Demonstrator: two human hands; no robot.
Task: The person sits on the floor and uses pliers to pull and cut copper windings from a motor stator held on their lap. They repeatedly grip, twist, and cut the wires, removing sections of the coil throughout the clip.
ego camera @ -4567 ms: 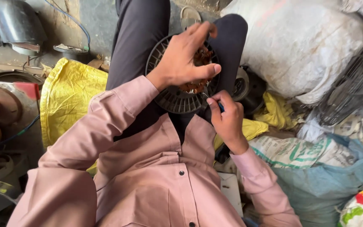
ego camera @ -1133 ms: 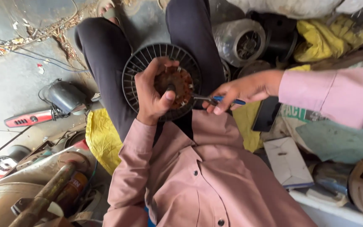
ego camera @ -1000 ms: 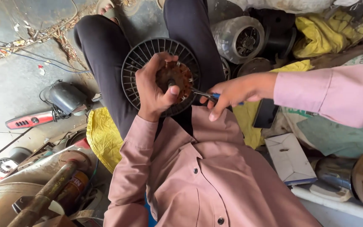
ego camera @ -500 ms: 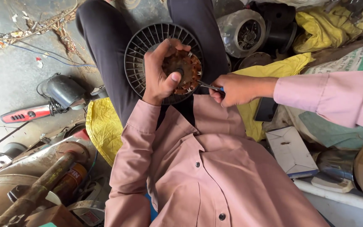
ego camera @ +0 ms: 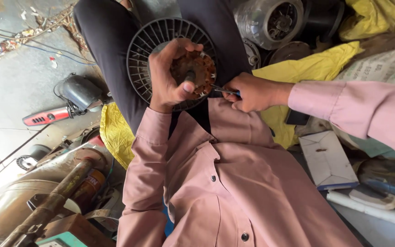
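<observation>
Gripping rusty motor core (ego camera: pixel 193 73), heavy and rigid, left hand (ego camera: pixel 168 82) clasps rim; right hand (ego camera: pixel 248 93) clenches screwdriver (ego camera: pixel 225 90).

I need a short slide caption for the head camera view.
Left hand grips a rusty motor core over a fan guard; right hand works a small tool into it.

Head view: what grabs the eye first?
The rusty motor core at top centre, gripped by the left hand against a round black slotted fan guard resting on the lap. The right hand pokes a slim blue-handled tool into the core's edge. Yellow sacks and motor housings surround them.
</observation>
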